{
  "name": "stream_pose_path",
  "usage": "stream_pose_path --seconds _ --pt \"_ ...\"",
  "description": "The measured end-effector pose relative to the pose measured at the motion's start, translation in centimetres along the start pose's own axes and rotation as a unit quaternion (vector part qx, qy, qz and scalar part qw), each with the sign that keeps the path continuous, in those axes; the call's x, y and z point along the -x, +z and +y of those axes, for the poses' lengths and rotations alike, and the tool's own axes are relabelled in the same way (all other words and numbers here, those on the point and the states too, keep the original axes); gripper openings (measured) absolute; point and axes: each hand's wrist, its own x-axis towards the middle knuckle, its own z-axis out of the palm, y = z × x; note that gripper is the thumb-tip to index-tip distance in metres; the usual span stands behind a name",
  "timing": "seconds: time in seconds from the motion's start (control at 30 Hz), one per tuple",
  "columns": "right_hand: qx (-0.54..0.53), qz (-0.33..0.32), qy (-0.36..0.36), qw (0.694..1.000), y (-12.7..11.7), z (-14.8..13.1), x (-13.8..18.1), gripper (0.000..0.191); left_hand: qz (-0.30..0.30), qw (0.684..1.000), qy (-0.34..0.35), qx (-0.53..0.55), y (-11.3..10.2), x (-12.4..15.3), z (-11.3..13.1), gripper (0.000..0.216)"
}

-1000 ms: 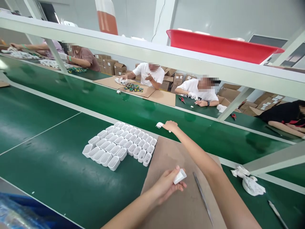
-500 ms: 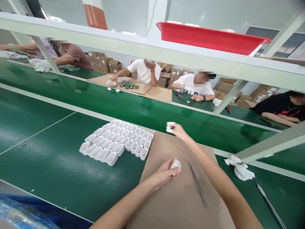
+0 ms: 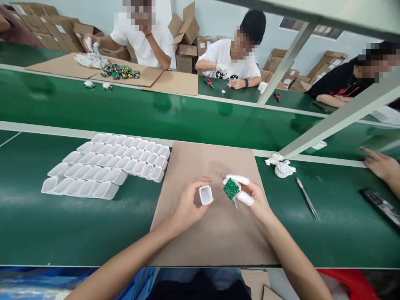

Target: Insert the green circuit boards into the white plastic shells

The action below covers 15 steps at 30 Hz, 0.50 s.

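Observation:
My left hand (image 3: 190,202) is closed round a small white plastic housing (image 3: 206,195), its open end facing me. To its right, my right hand (image 3: 250,196) pinches a green circuit board (image 3: 231,189) between fingertips that wear white finger cots. A short gap separates the board from the housing. Both hands are above a brown cardboard sheet (image 3: 208,250). Beneath the right hand lies a thin metal tool (image 3: 236,206), partly covered by the fingers and board. Several rows of similar white housings (image 3: 103,160) stand on the green bench to the left.
Crumpled white material (image 3: 284,169) and a pen-like tool (image 3: 308,198) lie right of the cardboard. A dark, long object (image 3: 383,208) and another person's hand (image 3: 383,168) are at far right. A slanted white post (image 3: 337,121) rises there. Co-workers sit across the green belt (image 3: 187,114).
My right hand has come back from the belt's edge to beside my left hand, and the green board now shows in it. The housing's open end has turned towards me. The view has tilted down.

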Motion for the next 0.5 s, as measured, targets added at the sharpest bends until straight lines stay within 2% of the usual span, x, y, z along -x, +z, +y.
stream_pose_path --seconds 0.1,0.23,0.37,0.43,0.5 --pt "-0.021 -0.034 0.016 0.999 0.5 0.3 0.8 0.036 -0.02 0.999 0.03 -0.014 -0.1 0.2 0.0 0.043" --pt "-0.001 -0.071 0.017 0.997 0.6 0.0 1.5 0.033 -0.06 0.998 -0.023 0.008 -0.3 0.2 0.6 0.046" --pt "-0.005 -0.088 0.008 0.996 0.4 -0.5 1.6 0.041 -0.026 0.999 -0.019 0.002 -0.5 0.0 1.1 0.05" --pt "-0.008 -0.072 0.008 0.997 0.3 -0.5 1.5 0.04 -0.029 0.998 -0.061 0.001 -0.7 -0.1 1.4 0.051" --pt "-0.001 -0.054 0.012 0.998 0.4 -0.3 1.4 0.038 -0.065 0.987 -0.15 0.01 -1.0 -0.4 1.8 0.048"
